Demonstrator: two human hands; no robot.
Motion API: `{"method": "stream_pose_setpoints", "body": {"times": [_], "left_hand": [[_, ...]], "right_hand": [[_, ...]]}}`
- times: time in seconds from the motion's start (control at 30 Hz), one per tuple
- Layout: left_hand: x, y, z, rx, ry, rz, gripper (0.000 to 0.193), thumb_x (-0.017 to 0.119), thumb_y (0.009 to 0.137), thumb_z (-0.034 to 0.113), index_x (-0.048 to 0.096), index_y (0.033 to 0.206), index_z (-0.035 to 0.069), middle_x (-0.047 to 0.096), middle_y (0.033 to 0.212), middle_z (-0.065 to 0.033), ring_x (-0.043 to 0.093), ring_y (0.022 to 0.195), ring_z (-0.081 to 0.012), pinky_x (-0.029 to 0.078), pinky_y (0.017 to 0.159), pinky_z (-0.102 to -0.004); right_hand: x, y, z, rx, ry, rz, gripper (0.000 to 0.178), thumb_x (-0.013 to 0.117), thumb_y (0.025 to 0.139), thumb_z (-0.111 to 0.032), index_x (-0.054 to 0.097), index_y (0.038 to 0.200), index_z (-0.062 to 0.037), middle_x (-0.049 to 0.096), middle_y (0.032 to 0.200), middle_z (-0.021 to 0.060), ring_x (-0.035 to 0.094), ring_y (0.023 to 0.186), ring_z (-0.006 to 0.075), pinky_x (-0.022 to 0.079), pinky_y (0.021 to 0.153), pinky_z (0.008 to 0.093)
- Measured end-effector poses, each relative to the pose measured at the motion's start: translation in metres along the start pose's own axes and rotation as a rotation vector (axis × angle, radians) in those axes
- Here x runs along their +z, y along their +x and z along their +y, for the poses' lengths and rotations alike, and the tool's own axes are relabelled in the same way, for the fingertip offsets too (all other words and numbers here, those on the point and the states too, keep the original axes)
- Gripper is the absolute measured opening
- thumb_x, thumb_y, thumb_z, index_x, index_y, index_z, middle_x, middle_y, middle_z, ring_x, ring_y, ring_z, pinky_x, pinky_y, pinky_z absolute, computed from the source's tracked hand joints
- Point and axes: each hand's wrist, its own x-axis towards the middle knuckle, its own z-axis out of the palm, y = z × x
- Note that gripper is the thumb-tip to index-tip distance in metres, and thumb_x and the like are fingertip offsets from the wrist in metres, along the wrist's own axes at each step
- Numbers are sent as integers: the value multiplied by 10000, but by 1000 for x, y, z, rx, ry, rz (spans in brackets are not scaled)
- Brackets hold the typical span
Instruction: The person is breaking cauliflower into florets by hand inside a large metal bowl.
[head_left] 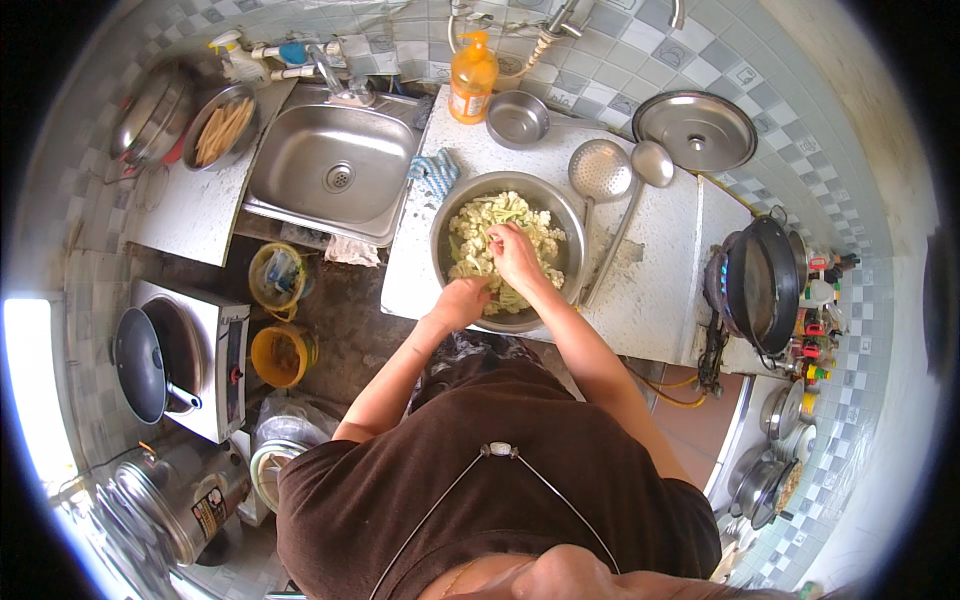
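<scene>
A wide steel bowl on the white counter holds many pale cauliflower florets with light green stems. Both my hands are at the bowl. My left hand reaches over its near left rim, fingers closed on a piece of cauliflower. Over the middle of the heap is my right hand, its fingertips pinched together on a small cauliflower piece, mostly hidden by the fingers. The two hands are close together, the right one a little farther out.
Right of the bowl lie a skimmer and a ladle. Behind it stand a small steel bowl and an orange pump bottle. A blue checked cloth lies by the sink. At right, a black wok sits over a blue flame.
</scene>
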Motion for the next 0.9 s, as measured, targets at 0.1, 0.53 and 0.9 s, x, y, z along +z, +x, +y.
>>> {"method": "stream_pose_setpoints", "body": {"times": [0.1,0.53,0.9], "left_hand": [[-1,-4,7,6,140,-129,317,577,862,234,640,1127,70,671,974,-199,635,950,-354,465,878,-451],[4,5,-7,-33,-309,260,187,586,850,72,642,1011,-6,682,879,-179,677,818,-286,516,751,-359],[20,-1,5,130,-29,-282,340,624,854,158,612,1178,55,632,1129,-207,591,1060,-370,457,941,-421]], "right_hand": [[24,13,-7,-4,-330,47,352,686,829,-166,592,1152,-64,608,1126,160,667,862,280,543,775,386],[-33,-13,17,174,617,-201,380,628,776,76,559,1122,-66,627,958,45,599,854,107,485,731,256],[2,-6,-14,185,-265,-273,289,681,816,-139,649,1098,-89,687,987,144,675,866,292,538,771,385]]}}
